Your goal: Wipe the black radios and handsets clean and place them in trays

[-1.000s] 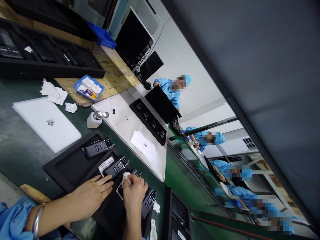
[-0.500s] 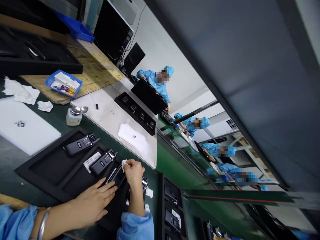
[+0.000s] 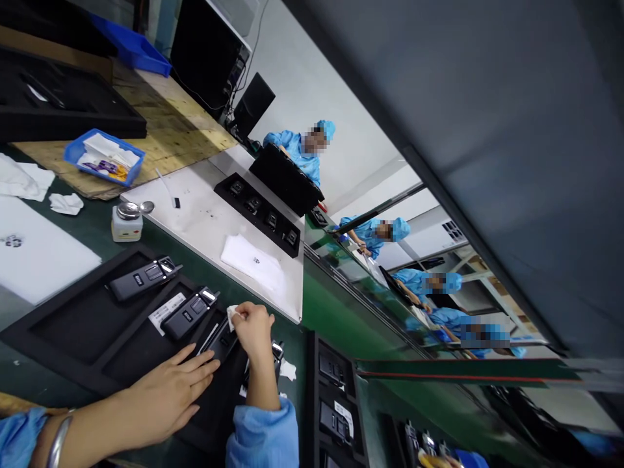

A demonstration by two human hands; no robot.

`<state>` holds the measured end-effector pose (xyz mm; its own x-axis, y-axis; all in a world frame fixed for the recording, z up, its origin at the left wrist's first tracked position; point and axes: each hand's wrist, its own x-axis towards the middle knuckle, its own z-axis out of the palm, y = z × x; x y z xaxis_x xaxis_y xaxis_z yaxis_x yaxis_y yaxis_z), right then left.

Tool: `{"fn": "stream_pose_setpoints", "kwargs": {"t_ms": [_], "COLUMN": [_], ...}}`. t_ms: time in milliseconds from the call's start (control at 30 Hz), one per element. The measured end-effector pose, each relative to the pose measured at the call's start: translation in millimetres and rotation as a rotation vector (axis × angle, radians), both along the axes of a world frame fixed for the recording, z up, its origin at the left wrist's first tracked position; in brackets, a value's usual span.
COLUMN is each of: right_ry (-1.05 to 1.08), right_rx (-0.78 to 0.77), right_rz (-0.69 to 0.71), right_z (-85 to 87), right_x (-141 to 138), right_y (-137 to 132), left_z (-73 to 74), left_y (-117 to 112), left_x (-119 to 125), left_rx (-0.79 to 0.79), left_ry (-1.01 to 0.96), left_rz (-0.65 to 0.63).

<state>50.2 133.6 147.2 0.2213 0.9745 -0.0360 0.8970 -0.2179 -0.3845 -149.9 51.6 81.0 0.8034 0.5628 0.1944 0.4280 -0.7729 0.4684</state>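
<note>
My left hand (image 3: pixel 168 390) lies flat with fingers stretched on the black foam tray (image 3: pixel 63 318), its fingertips touching the lower end of a black handheld device (image 3: pixel 221 339). My right hand (image 3: pixel 253 328) is closed in a pinch on a small white wipe (image 3: pixel 231 313) and presses it on the top end of that device. Two more black devices (image 3: pixel 188 314) (image 3: pixel 139 279) lie in the tray's slots to the left, with a white label (image 3: pixel 166 312) between them.
A solvent dispenser bottle (image 3: pixel 125 221) stands by a white board (image 3: pixel 205 221) holding a black fixture (image 3: pixel 258 213) and a white cloth (image 3: pixel 253 263). A blue bin (image 3: pixel 103 156) sits on plywood. Another tray (image 3: pixel 336 403) is at right. Co-workers in blue sit along the green conveyor (image 3: pixel 341 312).
The view has swung right and the bench slid left. My right hand with the wipe moved up along the device toward its top end; my left hand stays flat on the tray.
</note>
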Motion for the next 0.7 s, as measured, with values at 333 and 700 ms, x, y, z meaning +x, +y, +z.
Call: {"fn": "stream_pose_setpoints", "kwargs": {"t_ms": [333, 700], "right_ry": [-0.021, -0.046], "right_rx": [-0.013, 0.014], "right_rz": [-0.147, -0.086], "right_z": [2.1, -15.8], "right_x": [16.8, -23.7], "right_y": [-48.0, -68.6], "left_z": [1.3, -3.7], "left_y": [2.6, 3.4], "left_x": [-2.3, -2.1], "left_rx": [-0.02, -0.043], "left_ry": [-0.045, -0.06], "left_rz": [0.0, 0.008]}}
